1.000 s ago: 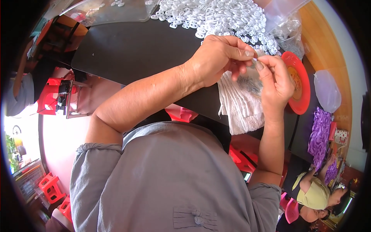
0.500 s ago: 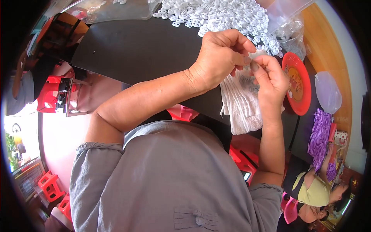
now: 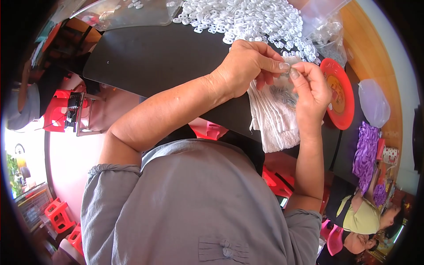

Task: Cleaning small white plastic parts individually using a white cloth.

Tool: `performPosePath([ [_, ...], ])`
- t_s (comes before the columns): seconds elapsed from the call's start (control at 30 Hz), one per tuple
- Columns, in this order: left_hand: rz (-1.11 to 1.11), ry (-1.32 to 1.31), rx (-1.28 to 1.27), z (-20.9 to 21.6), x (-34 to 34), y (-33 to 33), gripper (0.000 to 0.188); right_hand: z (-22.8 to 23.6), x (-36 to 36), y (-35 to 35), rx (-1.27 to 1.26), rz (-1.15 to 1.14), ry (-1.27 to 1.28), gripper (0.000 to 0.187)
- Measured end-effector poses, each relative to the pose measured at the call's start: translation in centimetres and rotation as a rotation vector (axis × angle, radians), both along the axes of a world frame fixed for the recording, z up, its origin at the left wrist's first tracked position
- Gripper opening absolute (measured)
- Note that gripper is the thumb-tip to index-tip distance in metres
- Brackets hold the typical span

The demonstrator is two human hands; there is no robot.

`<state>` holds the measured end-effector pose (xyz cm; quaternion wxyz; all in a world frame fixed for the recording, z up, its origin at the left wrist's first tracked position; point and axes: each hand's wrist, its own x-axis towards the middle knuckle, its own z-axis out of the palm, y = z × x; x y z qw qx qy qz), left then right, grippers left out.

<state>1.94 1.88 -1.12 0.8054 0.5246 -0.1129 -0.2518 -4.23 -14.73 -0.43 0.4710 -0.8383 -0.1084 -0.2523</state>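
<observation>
My left hand [image 3: 252, 65] and my right hand [image 3: 312, 87] meet over a folded white towel [image 3: 276, 126], thumb and finger of each pinched together. Whatever lies between the fingertips is too small to make out. On the towel, just below my hands, rests a cluster of thin dark grey pieces [image 3: 282, 95], partly hidden by my fingers. Beyond my hands spreads a big heap of small white plastic pieces with holes [image 3: 247, 20]. Close to my right hand is a red round plate [image 3: 339, 92] with a yellow patterned middle.
The dark table [image 3: 159, 57] carries a clear plastic bin [image 3: 132, 15] at the far left and a clear bag [image 3: 331, 37] at the far right. Purple strips [image 3: 365, 154] hang in a bundle at right. Other people [image 3: 360, 214] sit at lower right. Red stools [image 3: 58, 215] stand at left.
Both hands stay pinched close together; my left hand has tipped slightly lower. More of the dark pieces on the towel now shows. The whole view has shifted a little.
</observation>
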Motion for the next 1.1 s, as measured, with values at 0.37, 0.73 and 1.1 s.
performPosePath([
  [0.37, -0.046, -0.109, 0.107, 0.5, -0.5, 0.1, 0.013, 0.5, -0.5, 0.0, 0.105, -0.001, 0.147, 0.006],
  [0.73, 0.116, -0.267, 0.159, 0.0, -1.9, -0.5, 0.006, 0.5, -0.9, 1.3, 0.287, -0.002, 0.284, 0.006],
  [1.1, 0.064, -0.173, 0.151, 0.4, -1.9, -0.5, 0.01, 1.4, -0.5, 1.0, 0.395, -0.012, 0.308, 0.014],
])
